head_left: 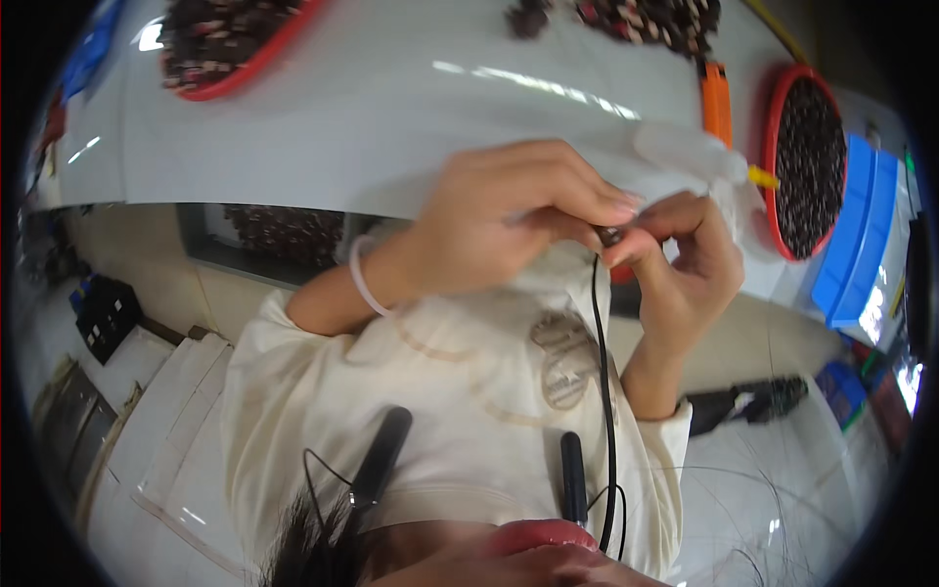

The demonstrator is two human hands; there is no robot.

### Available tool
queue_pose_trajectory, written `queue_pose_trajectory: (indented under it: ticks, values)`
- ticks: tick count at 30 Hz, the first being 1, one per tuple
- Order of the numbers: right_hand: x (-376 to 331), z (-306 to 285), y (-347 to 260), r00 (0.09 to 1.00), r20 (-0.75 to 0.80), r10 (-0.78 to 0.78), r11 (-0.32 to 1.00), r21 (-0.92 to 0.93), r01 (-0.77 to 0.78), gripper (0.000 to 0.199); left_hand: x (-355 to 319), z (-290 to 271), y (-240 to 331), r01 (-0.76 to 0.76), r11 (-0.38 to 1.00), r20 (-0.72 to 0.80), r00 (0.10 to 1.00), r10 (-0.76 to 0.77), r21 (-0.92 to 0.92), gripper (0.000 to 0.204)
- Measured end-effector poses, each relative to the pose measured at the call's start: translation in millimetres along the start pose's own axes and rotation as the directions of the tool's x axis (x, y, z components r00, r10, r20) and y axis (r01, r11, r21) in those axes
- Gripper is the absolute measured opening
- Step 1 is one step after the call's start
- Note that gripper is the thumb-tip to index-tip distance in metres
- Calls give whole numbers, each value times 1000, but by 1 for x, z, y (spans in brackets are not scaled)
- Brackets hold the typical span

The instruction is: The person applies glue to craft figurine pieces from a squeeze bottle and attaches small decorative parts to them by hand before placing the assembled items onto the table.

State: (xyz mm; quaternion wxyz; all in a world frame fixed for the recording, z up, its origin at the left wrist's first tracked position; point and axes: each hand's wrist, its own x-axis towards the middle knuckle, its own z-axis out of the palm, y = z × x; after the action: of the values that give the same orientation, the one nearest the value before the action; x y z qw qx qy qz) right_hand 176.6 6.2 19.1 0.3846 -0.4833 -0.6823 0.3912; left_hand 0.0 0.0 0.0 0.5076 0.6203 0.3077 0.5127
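Head view: a bare left hand (489, 215) and bare right hand (693, 256) meet near the edge of a glossy white table (342, 127).
Small dark-brown shiny piece (610, 235): between the fingertips, in front of a cream cloth shirt (460, 391).
Left grip: thumb and fingers pinching the piece.
Right grip: thumb close against it; whether the forefinger grips too, I cannot tell.
Likely handling: light, firm, perhaps slippery; fragility unclear.
Best hold: opposite edges, between finger pads.
Beyond right hand: red-rimmed oval tray (773, 127) of dark pieces (810, 166).
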Motion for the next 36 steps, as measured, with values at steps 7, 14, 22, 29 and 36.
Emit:
queue_pose_trajectory:
  ticks: [7, 14, 22, 29, 36]
  values:
    - [-5, 15, -9, 982, 24, 186, 953, 238, -186, 38, 11, -77, 37, 140, 797, -285, 958, 42, 588, 17]
    - [4, 4, -2, 995, 93, -20, 995, 96, 11, 31, 40, -155, 63, 372, 45, -375, 917, 134, 927, 23]
    - [-2, -8, -6, 999, 7, -36, 999, 32, 35, 15, 95, -110, 62, 287, 72, -292, 953, 75, 955, 18]
    - [-3, -42, -38, 993, 54, -104, 990, 99, 98, 10, 105, -112, 12, 204, 100, -192, 974, -123, 974, 16]
    - [26, -84, -119, 878, 348, -328, 940, 30, 339, 20, 104, -107, 13, 173, 255, -130, 975, -178, 951, 17]
